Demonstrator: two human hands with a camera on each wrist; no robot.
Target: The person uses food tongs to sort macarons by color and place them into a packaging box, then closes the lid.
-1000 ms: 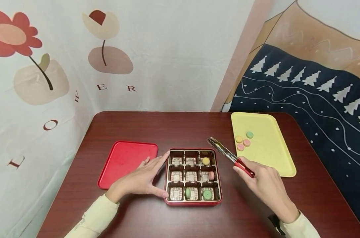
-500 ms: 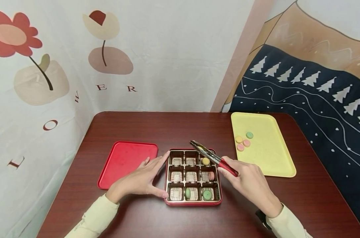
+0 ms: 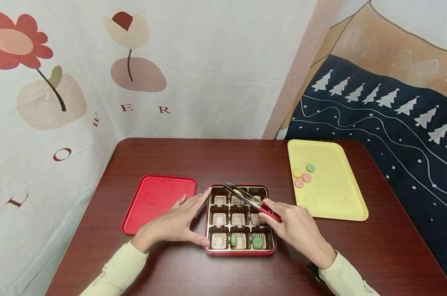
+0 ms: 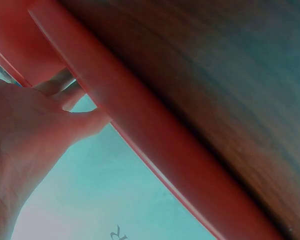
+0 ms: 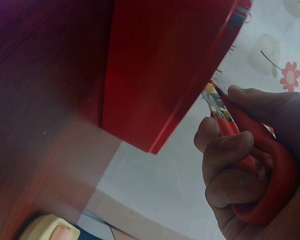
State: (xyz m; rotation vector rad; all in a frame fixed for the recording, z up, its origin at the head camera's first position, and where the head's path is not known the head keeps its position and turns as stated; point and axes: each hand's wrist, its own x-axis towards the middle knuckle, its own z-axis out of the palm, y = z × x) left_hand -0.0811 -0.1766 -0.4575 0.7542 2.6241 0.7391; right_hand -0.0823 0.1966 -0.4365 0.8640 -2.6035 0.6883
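Observation:
My right hand (image 3: 291,226) grips red-handled metal tongs (image 3: 247,198), their tips over the back middle compartment of the red box (image 3: 240,253). Something yellowish shows between the tong arms, too small to tell apart. Along the box's left side my left hand (image 3: 175,224) rests with fingers and thumb extended, touching the rim. One green macaron (image 3: 233,240) stands on edge in the front middle compartment, and another green macaron (image 3: 258,242) lies flat at front right. The tongs and right hand mostly cover the right-hand compartments behind it. In the right wrist view fingers curl round the tong handle (image 5: 270,190).
At the back right lies a yellow tray (image 3: 334,197) with several macarons: a yellow macaron (image 3: 297,173), a green macaron (image 3: 310,168) and two pink ones (image 3: 306,178). A red lid (image 3: 160,197) lies left of the box, partly under the left hand. Printed cloth hangs behind the table.
The right hand has carried the tongs leftward from beside the yellow tray to over the box's back row. My left hand and the box have stayed put.

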